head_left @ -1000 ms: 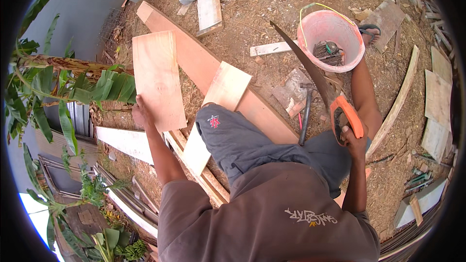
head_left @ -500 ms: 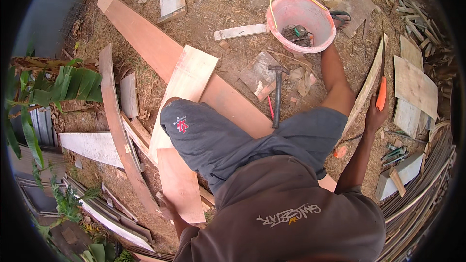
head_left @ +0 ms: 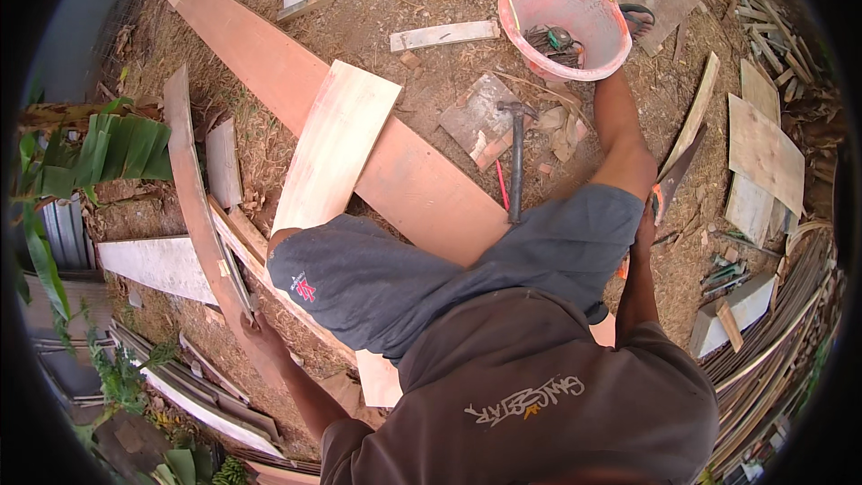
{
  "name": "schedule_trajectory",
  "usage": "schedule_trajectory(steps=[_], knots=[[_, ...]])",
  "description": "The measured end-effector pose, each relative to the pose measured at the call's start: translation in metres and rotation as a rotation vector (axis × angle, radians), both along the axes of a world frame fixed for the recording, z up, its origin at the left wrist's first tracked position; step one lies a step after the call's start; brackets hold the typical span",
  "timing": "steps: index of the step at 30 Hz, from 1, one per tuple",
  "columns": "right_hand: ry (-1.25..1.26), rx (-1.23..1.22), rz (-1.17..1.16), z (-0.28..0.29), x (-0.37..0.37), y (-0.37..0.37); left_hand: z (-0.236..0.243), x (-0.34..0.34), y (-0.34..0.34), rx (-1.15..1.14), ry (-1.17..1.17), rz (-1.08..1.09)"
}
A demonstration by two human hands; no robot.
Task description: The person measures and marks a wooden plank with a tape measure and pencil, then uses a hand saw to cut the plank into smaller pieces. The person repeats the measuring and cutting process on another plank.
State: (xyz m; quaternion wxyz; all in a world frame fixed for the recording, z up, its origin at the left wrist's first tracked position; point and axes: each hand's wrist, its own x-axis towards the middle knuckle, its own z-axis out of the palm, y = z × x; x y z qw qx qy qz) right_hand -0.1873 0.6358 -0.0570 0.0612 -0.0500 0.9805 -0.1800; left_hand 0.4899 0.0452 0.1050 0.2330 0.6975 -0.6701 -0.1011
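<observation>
In my right hand (head_left: 645, 232), beside my right knee, is a handsaw (head_left: 681, 178). Its orange handle sits in my closed fingers and its dark blade points up and away. My left hand (head_left: 258, 330) rests with curled fingers at the edge of a long curved-looking plank (head_left: 193, 184) on the left; what it grips, if anything, is too small to make out. A pale board (head_left: 346, 130) lies across a long reddish plank (head_left: 413, 184) in front of me. A hammer (head_left: 517, 166) leans near my lap, head away from me.
A pink bucket (head_left: 597, 22) holding nails and a green item stands ahead by my right foot. Plywood pieces (head_left: 763, 148) and stacked strips (head_left: 763, 368) lie to the right. On the left are a whitish board (head_left: 162, 265) and banana leaves (head_left: 126, 157).
My right hand has lowered the saw toward my knee. My left hand has moved forward to the long plank. My left knee has swung outward, and the short board beside it is mostly out of sight.
</observation>
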Motion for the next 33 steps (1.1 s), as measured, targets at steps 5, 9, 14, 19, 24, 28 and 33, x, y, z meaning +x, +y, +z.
schedule_trajectory(steps=[5,9,14,19,24,28,33], knots=[[0.013,0.217,-0.103,0.063,-0.051,-0.027,0.091,-0.158,-0.081,0.000,0.402,-0.341],[0.102,-0.113,0.191,0.126,-0.084,-0.113,0.084,-0.248,-0.096,0.136,0.206,-0.575],[-0.139,-0.472,0.639,0.121,-0.027,-0.278,-0.012,-0.359,-0.050,0.189,1.060,0.034],[-0.214,0.110,1.048,0.047,0.043,-0.373,-0.075,-0.388,0.043,0.499,1.310,0.638],[-0.282,0.481,0.874,-0.007,0.060,-0.378,-0.108,-0.341,0.030,0.643,1.324,1.072],[-0.362,0.463,0.787,-0.025,0.060,-0.375,-0.132,-0.319,0.006,0.607,1.547,0.947],[-0.368,0.391,0.639,-0.038,0.053,-0.361,-0.138,-0.327,0.003,0.531,1.577,0.849]])
